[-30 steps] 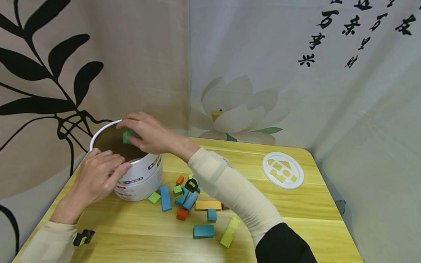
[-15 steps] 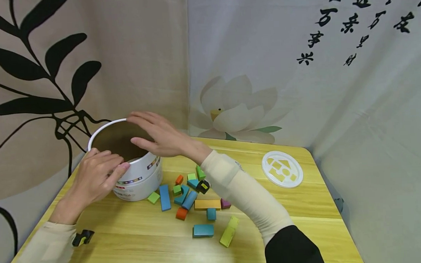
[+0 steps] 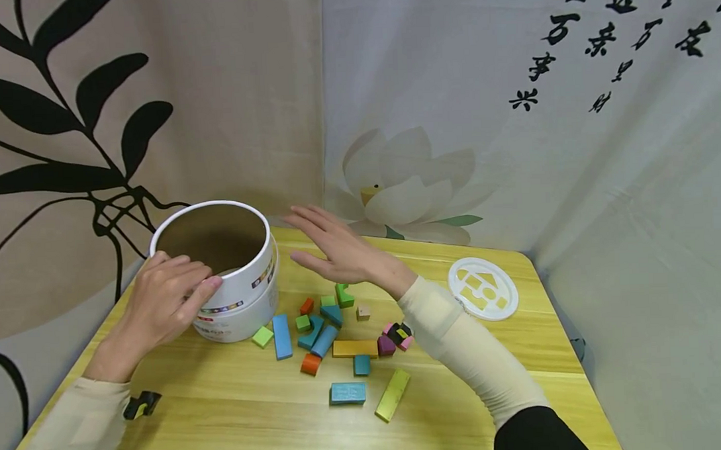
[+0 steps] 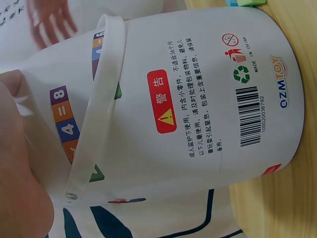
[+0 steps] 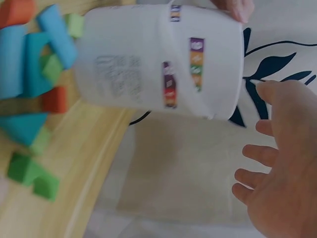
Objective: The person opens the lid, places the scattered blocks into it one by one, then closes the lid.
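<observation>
A white bucket (image 3: pixel 239 322) with a printed label and a thin handle stands at the table's left side, its dark inside partly visible. My left hand (image 3: pixel 166 304) grips its near rim, fingers hooked over the edge and thumb along the outside. In the left wrist view, the bucket's wall (image 4: pixel 208 114) shows red warning print and a barcode, with part of the hand (image 4: pixel 22 183) at the rim. Just right of the bucket, my right hand (image 3: pixel 349 248) hovers with fingers spread, holding nothing. The right wrist view also shows that hand (image 5: pixel 287 153) apart from the bucket.
Colored wooden blocks lie right of the bucket: a long orange block (image 3: pixel 355 348), a yellow-green block (image 3: pixel 393 396), a blue block (image 3: pixel 347 393) and several others. A round white lid with shaped cutouts (image 3: pixel 502 307) lies at the table's right. Printed curtains (image 3: pixel 427 83) hang behind.
One second ago my right hand held a green block over the bucket's opening. It has let go and moved right, away from the rim. My left hand stays on the rim.
</observation>
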Available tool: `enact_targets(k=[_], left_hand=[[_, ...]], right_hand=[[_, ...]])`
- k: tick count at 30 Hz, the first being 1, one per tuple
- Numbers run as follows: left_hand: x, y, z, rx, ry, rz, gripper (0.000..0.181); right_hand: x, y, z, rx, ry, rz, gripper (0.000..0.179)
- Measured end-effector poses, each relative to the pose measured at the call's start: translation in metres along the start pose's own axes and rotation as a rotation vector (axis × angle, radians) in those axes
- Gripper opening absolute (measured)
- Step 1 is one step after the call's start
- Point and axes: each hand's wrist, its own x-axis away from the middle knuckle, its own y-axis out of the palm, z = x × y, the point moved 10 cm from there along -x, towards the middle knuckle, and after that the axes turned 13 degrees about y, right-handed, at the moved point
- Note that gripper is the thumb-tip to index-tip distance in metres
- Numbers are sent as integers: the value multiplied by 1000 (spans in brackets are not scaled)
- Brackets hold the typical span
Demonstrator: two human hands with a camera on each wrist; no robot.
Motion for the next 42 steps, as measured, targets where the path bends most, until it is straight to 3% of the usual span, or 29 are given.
enact_targets(k=[9, 17, 27, 42], left_hand=[[-1, -1, 1, 3, 1, 9, 32], [-2, -1, 0, 3, 9, 8, 32], [-2, -2, 2, -2, 17, 14, 37], [-2, -1, 3, 2, 19, 10, 35]], right_hand=[[42, 38, 62, 66, 98, -72, 73], [58, 79, 100, 59, 154, -155, 81], [59, 116, 116, 110, 180, -244, 79], [49, 130, 119, 145, 194, -203, 55]])
